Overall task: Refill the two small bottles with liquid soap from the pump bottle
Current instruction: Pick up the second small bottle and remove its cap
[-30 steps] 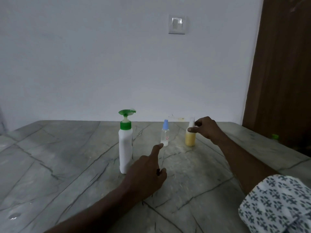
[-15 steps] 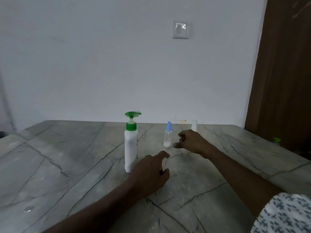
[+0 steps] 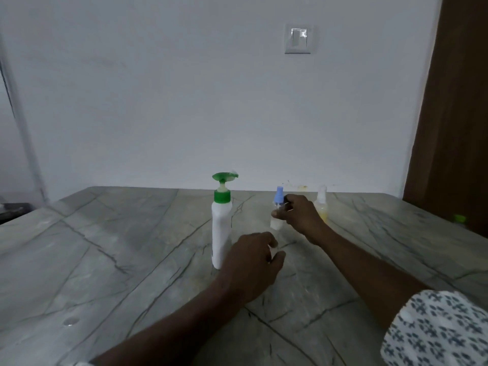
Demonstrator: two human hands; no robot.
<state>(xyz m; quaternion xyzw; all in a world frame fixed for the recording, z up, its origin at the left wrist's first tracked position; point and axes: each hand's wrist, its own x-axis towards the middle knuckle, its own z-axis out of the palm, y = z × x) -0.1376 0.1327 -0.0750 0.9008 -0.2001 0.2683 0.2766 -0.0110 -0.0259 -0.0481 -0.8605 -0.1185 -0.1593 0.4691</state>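
Observation:
A white pump bottle with a green pump head stands upright on the marble table. Right of it is a small clear bottle with a blue spray cap. My right hand grips this bottle, thumb in front and fingers behind. Just behind that hand stands a small bottle of yellow liquid with a white cap, partly hidden. My left hand hovers low over the table beside the pump bottle's base, fingers loosely curled and holding nothing.
A white wall with a light switch rises behind the table. A brown wooden door stands at the right. A small green cap-like object sits by the table's far right edge.
My right hand left the yellow bottle, moved left and took hold of the blue-capped bottle. My left hand curled its pointing finger in and stayed near the pump bottle.

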